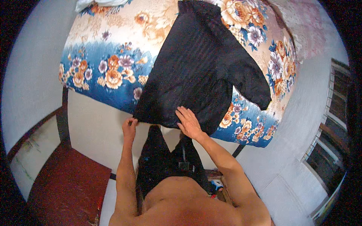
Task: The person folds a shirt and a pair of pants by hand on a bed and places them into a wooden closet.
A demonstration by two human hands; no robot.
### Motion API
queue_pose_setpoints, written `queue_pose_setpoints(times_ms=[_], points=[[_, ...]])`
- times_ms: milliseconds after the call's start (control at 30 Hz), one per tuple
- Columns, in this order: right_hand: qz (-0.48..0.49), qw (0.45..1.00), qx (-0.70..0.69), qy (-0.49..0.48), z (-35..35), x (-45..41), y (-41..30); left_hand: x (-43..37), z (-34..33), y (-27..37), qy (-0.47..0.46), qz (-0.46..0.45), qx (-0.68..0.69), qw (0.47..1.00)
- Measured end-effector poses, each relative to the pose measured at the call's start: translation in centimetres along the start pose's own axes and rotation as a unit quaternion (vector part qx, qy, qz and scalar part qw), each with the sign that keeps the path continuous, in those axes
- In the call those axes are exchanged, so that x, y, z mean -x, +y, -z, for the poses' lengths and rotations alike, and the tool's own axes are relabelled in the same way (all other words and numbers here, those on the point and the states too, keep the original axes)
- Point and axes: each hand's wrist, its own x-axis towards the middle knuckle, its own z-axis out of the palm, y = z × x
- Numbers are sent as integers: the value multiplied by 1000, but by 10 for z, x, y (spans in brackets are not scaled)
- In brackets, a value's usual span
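Observation:
A black long-sleeved garment, its folds partly hiding its shape, lies spread over a floral bed cover. One sleeve reaches out to the right and its tip bends down. My left hand pinches the lower left corner of the garment at the bed's near edge. With fingers spread, my right hand rests flat on the cloth near the lower hem, right of the middle. The hem hangs slightly past the bed's edge above my legs.
A dark red wooden chair stands at the lower left. White cloth lies at the bed's far left. On the right are a pale wall and a barred window. Small items sit low behind my right arm.

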Motion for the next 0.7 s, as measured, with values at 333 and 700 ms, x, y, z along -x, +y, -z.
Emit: queue_pose_setpoints(times_ms=[333, 700], points=[[-137, 985, 76, 72, 26, 9, 12, -12, -3, 8, 0, 27, -27, 999], [-326, 859, -18, 396, 24, 129, 115, -21, -5, -7, -67, 148, 53, 985]])
